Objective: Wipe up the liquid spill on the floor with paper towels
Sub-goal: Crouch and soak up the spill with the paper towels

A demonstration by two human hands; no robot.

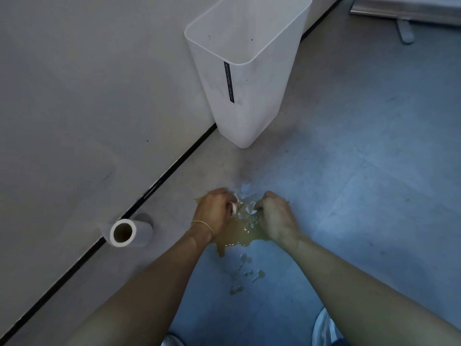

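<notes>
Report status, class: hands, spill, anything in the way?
Hands: left hand and right hand grip crumpled paper towel on spill. Yellow puddle largely unwiped, droplets nearer. Nothing blocking; towel roll left, bin ahead.

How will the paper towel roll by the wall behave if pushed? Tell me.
The paper towel roll lies on its side on the floor, so a nudge would probably set it rolling. Its wide hollow core and thin paper layer suggest it is light. The wall beside it may block it that way.
</notes>
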